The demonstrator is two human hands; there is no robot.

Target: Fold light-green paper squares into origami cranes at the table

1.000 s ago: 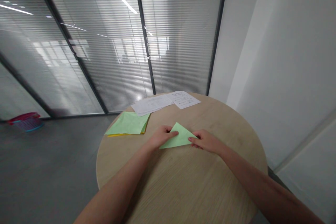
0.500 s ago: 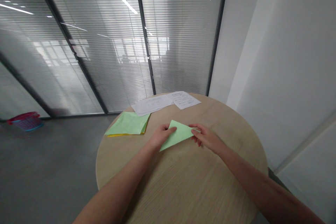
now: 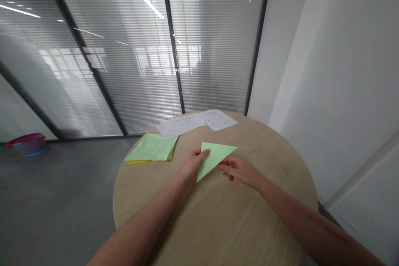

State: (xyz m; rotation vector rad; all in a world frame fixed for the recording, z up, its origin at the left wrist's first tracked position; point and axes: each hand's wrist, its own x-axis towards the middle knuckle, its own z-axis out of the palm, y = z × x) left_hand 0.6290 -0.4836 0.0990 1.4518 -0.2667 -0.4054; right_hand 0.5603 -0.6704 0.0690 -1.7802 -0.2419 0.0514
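A light green sheet of paper (image 3: 215, 156), folded into a triangle, is held above the table. My left hand (image 3: 191, 164) grips its left side, thumb on top and the other fingers hidden underneath. One point of the triangle aims right and another hangs toward me. My right hand (image 3: 237, 170) is at the lower right edge, its fingers loosely curled and apart. Its fingertips meet or nearly meet that edge; whether they touch the paper I cannot tell.
The round wooden table (image 3: 187, 220) carries a green paper stack (image 3: 152, 147) with yellow showing below, at the left. Printed white sheets (image 3: 182, 124) lie at the far edge. A red and blue basket (image 3: 29, 145) stands on the floor. Glass panels with blinds (image 3: 215, 50) rise behind.
My right hand has left the triangle's right point and moved down and left to its lower edge. The paper has turned slightly, its right point now higher; my left hand keeps its grip.
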